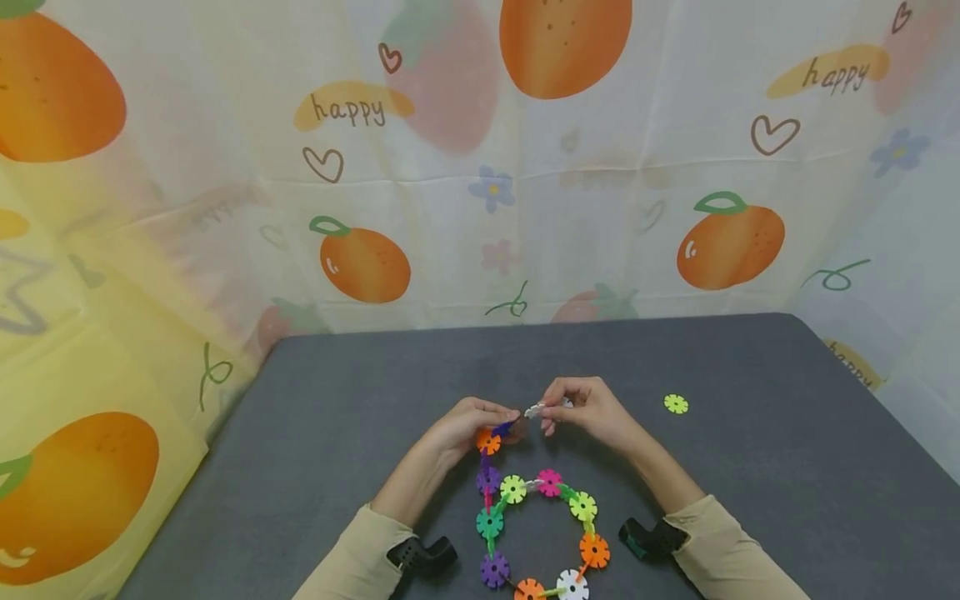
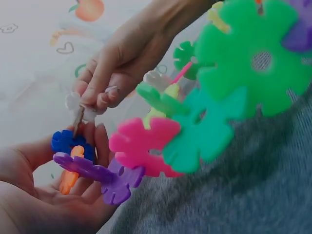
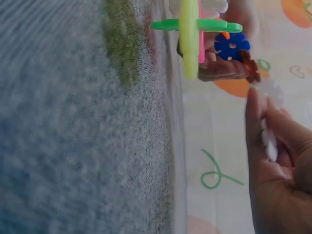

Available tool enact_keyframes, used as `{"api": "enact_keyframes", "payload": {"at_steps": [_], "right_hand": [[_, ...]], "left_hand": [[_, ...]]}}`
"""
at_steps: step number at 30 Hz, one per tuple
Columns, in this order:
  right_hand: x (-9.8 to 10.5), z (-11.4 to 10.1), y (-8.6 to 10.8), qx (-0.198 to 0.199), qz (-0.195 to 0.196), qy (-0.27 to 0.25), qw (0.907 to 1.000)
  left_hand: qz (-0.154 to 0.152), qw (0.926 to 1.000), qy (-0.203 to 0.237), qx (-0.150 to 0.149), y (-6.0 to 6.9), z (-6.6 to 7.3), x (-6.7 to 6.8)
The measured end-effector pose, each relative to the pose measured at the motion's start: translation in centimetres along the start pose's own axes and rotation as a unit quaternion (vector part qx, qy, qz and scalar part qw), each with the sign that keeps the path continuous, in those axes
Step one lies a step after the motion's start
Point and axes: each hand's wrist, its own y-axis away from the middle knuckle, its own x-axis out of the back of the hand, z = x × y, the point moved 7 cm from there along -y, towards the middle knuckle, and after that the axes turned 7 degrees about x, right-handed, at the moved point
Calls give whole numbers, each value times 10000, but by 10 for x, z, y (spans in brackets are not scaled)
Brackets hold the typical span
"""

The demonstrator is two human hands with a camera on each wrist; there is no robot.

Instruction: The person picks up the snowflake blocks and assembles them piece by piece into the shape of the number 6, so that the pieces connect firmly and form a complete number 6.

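Observation:
My left hand holds the end of a chain of notched snowflake discs by a blue disc. An orange disc and purple discs follow below it. A brown disc stands on the blue one, toward my right hand. Between thumb and fingers, the right hand pinches a white disc at the brown disc's edge; whether they interlock I cannot tell. A second white disc is tucked in the right palm. From the left hand, the chain runs down to a ring of linked discs, including a pink disc.
A loose yellow-green disc lies on the dark grey table, right of the right hand. Black wrist straps with devices sit at both sleeves. A fruit-print curtain hangs behind the table.

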Motion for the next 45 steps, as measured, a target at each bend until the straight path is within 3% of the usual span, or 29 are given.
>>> {"api": "enact_keyframes", "payload": {"at_steps": [4,8,11,18,24,28,32,40,45], "right_hand": [[1,-3,0,-7,158,-31,9999],[-4,-11,0,234,114,246,9994],[-12,-15,-3,244,-98,502,9984],[-5,-10,-5,-455,161,541,9974],[2,0,-1,-957,312,545,9934],[9,5,4,-1133,558,490,9908],[10,5,6,-1027,507,363,9928],[4,-6,3,-327,57,290,9990],[2,-8,3,-258,-12,368,9990]], "left_hand": [[-58,9994,326,-27,1,3,-4],[616,9980,-109,-60,3,4,-1],[903,9955,-287,11,3,1,-1],[517,9973,510,-68,0,-2,-2],[392,9972,631,-80,1,-1,0],[443,9979,366,-287,5,3,3],[483,9978,-9,-457,9,10,5],[324,9980,-212,-495,15,23,-1],[392,9975,-366,-450,16,23,-2]]}}
